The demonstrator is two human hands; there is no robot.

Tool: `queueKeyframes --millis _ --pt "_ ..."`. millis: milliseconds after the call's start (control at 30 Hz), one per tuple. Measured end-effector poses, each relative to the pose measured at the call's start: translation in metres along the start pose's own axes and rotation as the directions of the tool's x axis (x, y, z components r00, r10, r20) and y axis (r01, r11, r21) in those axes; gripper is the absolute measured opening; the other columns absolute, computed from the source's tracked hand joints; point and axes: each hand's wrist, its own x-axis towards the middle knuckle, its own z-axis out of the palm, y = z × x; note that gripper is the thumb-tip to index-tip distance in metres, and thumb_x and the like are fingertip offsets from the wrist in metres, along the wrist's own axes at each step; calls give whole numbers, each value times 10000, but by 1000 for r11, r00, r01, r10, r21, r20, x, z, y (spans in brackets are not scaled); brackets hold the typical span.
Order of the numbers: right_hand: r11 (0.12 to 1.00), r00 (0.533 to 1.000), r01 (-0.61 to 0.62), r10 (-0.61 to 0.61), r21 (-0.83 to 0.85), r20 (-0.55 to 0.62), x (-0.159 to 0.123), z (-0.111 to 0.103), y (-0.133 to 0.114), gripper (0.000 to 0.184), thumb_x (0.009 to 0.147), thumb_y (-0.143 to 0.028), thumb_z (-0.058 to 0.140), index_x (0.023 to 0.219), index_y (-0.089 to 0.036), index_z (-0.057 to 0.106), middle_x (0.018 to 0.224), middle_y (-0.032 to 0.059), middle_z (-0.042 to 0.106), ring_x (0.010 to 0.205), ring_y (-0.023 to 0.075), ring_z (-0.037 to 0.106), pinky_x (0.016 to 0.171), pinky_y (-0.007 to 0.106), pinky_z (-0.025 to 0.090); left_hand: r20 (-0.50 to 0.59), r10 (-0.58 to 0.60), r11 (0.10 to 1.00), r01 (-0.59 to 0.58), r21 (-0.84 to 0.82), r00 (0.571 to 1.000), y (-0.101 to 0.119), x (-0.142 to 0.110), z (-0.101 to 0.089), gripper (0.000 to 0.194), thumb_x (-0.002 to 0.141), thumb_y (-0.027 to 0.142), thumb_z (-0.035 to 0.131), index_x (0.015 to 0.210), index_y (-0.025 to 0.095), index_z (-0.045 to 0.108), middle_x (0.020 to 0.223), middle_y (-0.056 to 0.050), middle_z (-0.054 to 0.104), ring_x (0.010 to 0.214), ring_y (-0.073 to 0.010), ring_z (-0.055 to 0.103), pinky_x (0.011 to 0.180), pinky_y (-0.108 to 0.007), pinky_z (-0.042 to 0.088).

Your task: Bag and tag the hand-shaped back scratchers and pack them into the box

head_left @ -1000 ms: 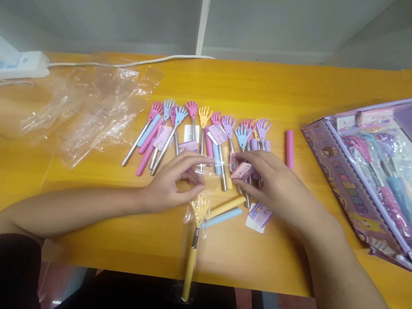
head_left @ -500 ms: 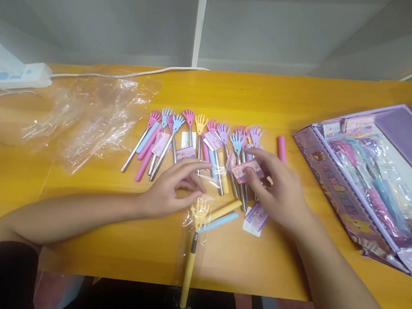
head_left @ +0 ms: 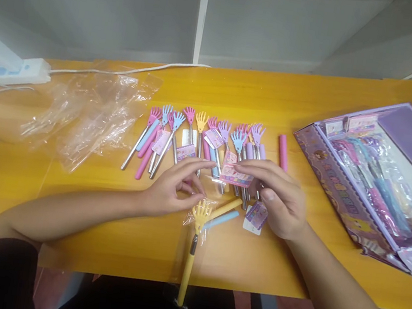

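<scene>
My left hand (head_left: pixel 176 186) grips the upper end of a clear plastic bag (head_left: pixel 202 248), its thumb and forefinger curved apart around the bag's mouth. Inside the bag is a yellow back scratcher (head_left: pixel 187 269), its hand-shaped head up by my thumb and its handle reaching past the table's front edge. My right hand (head_left: pixel 280 198) holds a small pink printed card (head_left: pixel 234 173) at the fingertips, close to the bag's mouth. Under and behind the card lie several back scratchers (head_left: pixel 172 137) with pink, blue, purple and yellow heads, partly hidden by my hands.
On the right stands a purple display box (head_left: pixel 333 188) with several bagged back scratchers inside. Empty plastic bags (head_left: pixel 99 124) spread at the left, near a white power strip (head_left: pixel 14 71). Loose yellow and blue tubes (head_left: pixel 223 219) and a purple card (head_left: pixel 256 217) lie before me.
My right hand has turned and brought the pink card left, towards the bag's mouth. My left hand and the bagged scratcher have hardly moved.
</scene>
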Motion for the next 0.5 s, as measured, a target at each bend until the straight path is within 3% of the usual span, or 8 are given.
queueKeyframes --millis 200,500 --pt "995 991 35 -46 -91 -127 0 14 -2 305 1002 -125 657 1171 -333 803 1081 46 830 995 250 779 843 447 597 27 -8 1000 9 -22 1000 3 1 1 753 925 150 750 1590 397 498 1576 -130 449 988 -150 757 901 -342 717" --pt "991 944 -1 -43 -135 -327 1 17 -4 153 950 -194 746 1041 -300 811 1000 78 797 881 252 761 772 444 638 88 19 1000 -17 -15 996 5 1 1 763 960 150 701 1625 426 448 1582 -116 438 982 -137 749 956 -363 712"
